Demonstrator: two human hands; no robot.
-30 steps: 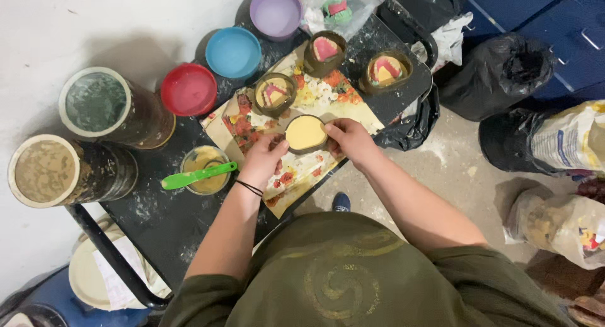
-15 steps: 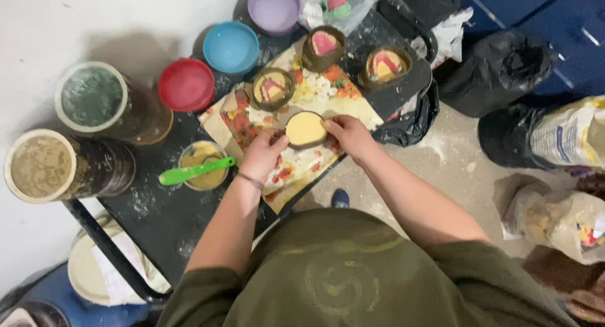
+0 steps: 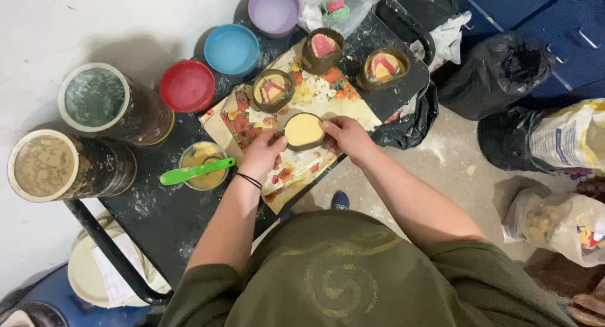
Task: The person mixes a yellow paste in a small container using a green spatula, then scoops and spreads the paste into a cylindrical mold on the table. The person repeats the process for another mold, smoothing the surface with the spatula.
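Observation:
Both my hands grip a small round mould (image 3: 304, 131) filled with smooth yellow paste, on a flowered cloth (image 3: 249, 122) spread over a black table (image 3: 164, 220). My left hand (image 3: 263, 154) holds its left side and my right hand (image 3: 343, 135) its right side. Three more dark round moulds with pink and yellow fillings stand behind it: one (image 3: 273, 90) just beyond, one (image 3: 323, 48) farther back, one (image 3: 385, 67) to the right.
A jar of yellow paste (image 3: 203, 166) with a green spatula (image 3: 195, 171) sits left of my hands. Red (image 3: 187, 86), blue (image 3: 232, 49) and purple (image 3: 273, 10) bowls line the back edge. Two tall dusty canisters (image 3: 94, 99) stand at left. Black and printed sacks (image 3: 570, 141) lie on the floor at right.
My hands stay on the yellow-filled mould; fingers shift slightly around its rim. Nothing else on the table has moved.

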